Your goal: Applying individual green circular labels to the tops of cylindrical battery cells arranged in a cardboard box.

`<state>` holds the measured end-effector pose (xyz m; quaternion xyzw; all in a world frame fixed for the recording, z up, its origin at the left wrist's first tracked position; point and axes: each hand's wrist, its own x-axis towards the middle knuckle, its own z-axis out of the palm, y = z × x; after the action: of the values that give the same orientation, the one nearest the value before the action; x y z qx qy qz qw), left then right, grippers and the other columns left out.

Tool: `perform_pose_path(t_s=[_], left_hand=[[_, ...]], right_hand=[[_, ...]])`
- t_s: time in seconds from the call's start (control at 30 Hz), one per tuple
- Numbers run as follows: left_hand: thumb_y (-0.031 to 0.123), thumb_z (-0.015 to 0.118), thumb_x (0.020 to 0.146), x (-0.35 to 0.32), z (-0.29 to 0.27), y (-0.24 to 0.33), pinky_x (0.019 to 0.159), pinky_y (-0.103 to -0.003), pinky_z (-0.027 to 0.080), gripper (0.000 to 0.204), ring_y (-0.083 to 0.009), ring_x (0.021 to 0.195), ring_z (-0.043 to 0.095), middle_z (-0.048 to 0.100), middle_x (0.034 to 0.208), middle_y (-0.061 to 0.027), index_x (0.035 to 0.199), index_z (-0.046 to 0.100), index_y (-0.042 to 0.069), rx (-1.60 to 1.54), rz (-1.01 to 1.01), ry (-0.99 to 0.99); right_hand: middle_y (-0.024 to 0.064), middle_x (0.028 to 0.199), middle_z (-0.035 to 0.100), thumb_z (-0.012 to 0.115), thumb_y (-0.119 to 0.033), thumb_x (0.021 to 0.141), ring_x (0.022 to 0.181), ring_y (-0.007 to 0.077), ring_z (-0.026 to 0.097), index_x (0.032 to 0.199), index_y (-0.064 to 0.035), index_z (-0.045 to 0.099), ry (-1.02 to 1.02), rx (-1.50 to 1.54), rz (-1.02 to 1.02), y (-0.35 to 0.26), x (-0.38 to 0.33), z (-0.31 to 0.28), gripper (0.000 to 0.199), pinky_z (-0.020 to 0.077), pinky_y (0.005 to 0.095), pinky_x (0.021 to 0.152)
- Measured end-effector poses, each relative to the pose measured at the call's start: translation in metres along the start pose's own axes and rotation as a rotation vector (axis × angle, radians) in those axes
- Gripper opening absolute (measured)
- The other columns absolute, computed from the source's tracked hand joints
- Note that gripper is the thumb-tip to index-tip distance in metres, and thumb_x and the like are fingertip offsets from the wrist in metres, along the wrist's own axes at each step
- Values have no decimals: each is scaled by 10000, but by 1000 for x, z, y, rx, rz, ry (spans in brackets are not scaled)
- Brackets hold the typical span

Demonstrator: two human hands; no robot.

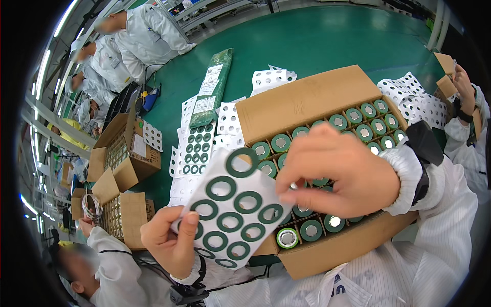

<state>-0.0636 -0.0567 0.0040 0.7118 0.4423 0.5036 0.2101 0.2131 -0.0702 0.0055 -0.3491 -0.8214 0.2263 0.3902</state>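
My left hand (176, 238) grips the lower left edge of a white sheet of ring stickers (240, 187), thumb on its face. Dark green rings stand in rows on it; the topmost one overlaps the sheet's upper edge. My right hand (340, 171) is closed, thumb and fingertips together at the sheet's right edge; whatever they pinch is hidden. Below it, an open cardboard box (307, 102) holds rows of cylindrical battery cells (311, 230), most topped with dark green rings. A cell at the near left corner (287, 238) shows a brighter green rim. My right hand hides the box's middle.
Punched white sheets (417, 100), another ring sticker sheet (198, 148) and a green wrapped packet (212, 87) lie on the green table (327, 36). Other cell boxes (125, 153) stand at left. Co-workers sit on both sides; a co-worker's hand (463, 87) is at far right.
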Motion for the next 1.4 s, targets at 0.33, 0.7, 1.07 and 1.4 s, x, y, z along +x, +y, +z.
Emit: perform_pose_path(t_s=[0.33,0.7,1.07,1.4], left_hand=[[60,740,715,1,15,7,416,-225,178,111,-57,433,312,498,506,-15,738,663,-17,49,75,-237],[77,702,771,3,0,0,451,-197,232,130,-36,504,364,496,552,15,751,625,-25,108,21,-13],[82,670,811,-5,-23,-6,499,-164,241,139,-21,554,369,497,632,39,792,599,-36,14,7,239],[89,679,803,-6,-26,-3,489,-163,224,142,-18,545,367,506,635,34,791,606,-32,25,28,244]], right_hand=[[-24,753,571,755,-125,612,688,155,506,785,-114,641,405,-557,-328,8,9,-1,207,318,331,678],[-42,752,545,744,-127,614,672,166,466,747,-137,649,333,-236,-272,-11,1,-3,163,269,331,691],[-21,905,536,680,-186,727,894,161,461,718,-142,665,-334,137,233,5,-9,43,47,277,331,834],[8,877,551,671,-141,705,894,174,468,661,-98,635,-308,158,226,2,-8,45,71,260,325,830]])
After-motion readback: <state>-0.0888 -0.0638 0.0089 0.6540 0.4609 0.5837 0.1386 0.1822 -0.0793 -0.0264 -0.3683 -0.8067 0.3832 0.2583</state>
